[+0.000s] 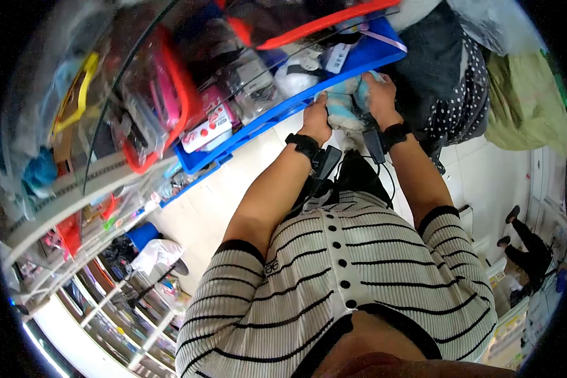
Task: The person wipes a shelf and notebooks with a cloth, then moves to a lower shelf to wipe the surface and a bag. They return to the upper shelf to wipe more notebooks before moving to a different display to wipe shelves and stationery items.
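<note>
Both my hands are at the front edge of a blue bin [233,146], closed round a soft, fluffy item [341,106] in pale blue and white. My left hand [317,118] has its thumb pressed on the item's left side. On the other side, my right hand [381,97] grips a light blue part of it. The item's lower end hangs between my wrists. Inside the bin, just behind, lie a white fluffy thing [294,79] and a white label card [338,58]. Each wrist wears a black strap with a small device.
Red-rimmed baskets [192,104] with packaged goods stand at the upper left. Dark and polka-dot fabric [463,94] and an olive green cloth [526,101] hang at the right. Lower left are shelves [132,315] and a blue bucket [143,234]. Another person [528,255] is at the far right.
</note>
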`<state>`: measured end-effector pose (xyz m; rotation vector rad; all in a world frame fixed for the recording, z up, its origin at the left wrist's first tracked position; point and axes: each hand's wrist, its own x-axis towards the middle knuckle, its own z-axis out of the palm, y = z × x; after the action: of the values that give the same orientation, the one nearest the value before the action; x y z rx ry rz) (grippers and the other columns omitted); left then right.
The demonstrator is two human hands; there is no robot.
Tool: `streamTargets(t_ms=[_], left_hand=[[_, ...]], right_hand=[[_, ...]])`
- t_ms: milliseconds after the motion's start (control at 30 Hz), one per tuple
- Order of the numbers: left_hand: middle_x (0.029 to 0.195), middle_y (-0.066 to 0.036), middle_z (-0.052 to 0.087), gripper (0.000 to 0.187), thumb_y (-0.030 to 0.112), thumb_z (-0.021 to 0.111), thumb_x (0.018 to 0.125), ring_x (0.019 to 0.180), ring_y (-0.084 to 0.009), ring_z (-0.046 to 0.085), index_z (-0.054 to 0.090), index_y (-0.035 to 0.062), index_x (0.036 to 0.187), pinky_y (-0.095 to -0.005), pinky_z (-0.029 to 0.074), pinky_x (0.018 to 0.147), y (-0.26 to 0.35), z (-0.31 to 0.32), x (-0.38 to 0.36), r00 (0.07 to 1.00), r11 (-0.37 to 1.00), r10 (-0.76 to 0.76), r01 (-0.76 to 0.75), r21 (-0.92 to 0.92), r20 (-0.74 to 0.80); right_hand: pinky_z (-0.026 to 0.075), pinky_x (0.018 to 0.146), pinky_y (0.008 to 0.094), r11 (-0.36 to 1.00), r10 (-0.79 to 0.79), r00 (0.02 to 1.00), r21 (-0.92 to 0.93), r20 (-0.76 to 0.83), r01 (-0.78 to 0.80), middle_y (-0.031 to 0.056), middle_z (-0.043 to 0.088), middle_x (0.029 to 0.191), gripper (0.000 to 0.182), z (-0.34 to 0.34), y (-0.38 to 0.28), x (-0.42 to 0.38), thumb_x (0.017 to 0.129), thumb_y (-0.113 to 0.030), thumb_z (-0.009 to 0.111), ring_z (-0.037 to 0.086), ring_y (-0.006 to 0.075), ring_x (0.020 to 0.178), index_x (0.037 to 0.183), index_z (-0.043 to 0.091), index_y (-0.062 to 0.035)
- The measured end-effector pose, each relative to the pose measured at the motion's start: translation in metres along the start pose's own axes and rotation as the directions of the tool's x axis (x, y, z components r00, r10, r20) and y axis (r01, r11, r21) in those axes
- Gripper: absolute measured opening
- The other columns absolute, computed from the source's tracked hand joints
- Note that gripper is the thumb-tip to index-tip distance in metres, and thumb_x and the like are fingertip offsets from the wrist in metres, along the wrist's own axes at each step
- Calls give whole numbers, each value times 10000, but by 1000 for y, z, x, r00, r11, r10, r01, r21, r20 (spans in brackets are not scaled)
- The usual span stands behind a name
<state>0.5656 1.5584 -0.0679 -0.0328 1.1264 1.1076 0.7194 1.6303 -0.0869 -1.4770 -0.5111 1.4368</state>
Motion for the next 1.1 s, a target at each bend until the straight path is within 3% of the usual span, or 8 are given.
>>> streamTargets(t_ms=[367, 400, 500, 567, 600, 667, 1033, 1100], left_hand=[[1042, -105, 598, 310, 246, 564, 924, 854, -262, 594, 521, 69, 1175, -393, 501, 737, 39, -115, -29, 984, 979, 145, -127, 156, -106], [1040, -104, 596, 318, 260, 562, 927, 830, -256, 588, 520, 76, 1184, -391, 493, 720, 16, -158, -15, 722, 607, 625, -689, 396, 298], [1043, -107, 596, 321, 272, 551, 936, 831, -258, 597, 521, 74, 1187, -386, 501, 728, 54, -136, -73, 989, 990, 143, -142, 9, -36], [1106, -131, 594, 345, 192, 541, 924, 932, -285, 599, 491, 67, 1242, -376, 497, 808, 64, -149, -83, 989, 994, 106, -106, 3, -105], [1139, -150, 584, 379, 144, 533, 906, 989, -299, 583, 469, 61, 1270, -368, 483, 848, 67, -171, -83, 929, 620, 369, -265, 738, 24], [1208, -197, 548, 545, 63, 561, 820, 1097, -339, 532, 407, 60, 1343, -354, 441, 923, 75, -200, -91, 847, -319, 429, -182, 930, 313], [1118, -211, 595, 557, 133, 684, 756, 1033, -345, 580, 465, 5, 1251, -400, 475, 866, 86, -318, -121, 769, -63, 626, -115, 991, 129], [1112, -173, 601, 412, 199, 601, 877, 1001, -295, 590, 500, -17, 1212, -372, 481, 842, 70, -347, -85, 806, 706, 580, -428, 563, -114]], right_hand=[[407, 536, 342, 986, -59, 996, -150, 73, 69, 29, 567, 765, 312, 71, 82, -65, 795, -162, 699, 512, 164, 611, 1027, 570, 2], [407, 536, 342, 984, -61, 994, -161, 88, 75, 29, 567, 765, 312, 78, 93, -66, 795, -162, 699, 512, 164, 611, 1027, 570, 2], [395, 583, 368, 910, 52, 992, 405, 116, -95, 35, 511, 769, 305, 91, 119, -64, 832, -147, 655, 466, 176, 609, 1051, 470, -44], [388, 527, 326, 990, -136, 990, -37, 29, 137, 29, 538, 725, 225, 104, 112, -97, 764, -146, 697, 489, 158, 586, 888, 560, -17], [368, 537, 353, 991, -67, 996, -112, 53, 73, 23, 498, 719, 251, 115, 115, -113, 792, -160, 678, 446, 166, 580, 935, 512, -39], [347, 492, 322, 984, -36, 998, -178, -44, 27, 23, 521, 689, 235, 152, 105, -165, 754, -143, 693, 450, 144, 538, 880, 538, -21], [446, 692, 357, 938, -3, 1000, -345, 11, 7, 127, 604, 886, 417, 224, 190, -211, 802, -215, 717, 547, 200, 766, 1049, 514, 54], [449, 746, 373, 961, 12, 1000, -278, -10, -14, 168, 618, 935, 443, 229, 199, -215, 821, -219, 698, 562, 229, 820, 1084, 506, 81]])
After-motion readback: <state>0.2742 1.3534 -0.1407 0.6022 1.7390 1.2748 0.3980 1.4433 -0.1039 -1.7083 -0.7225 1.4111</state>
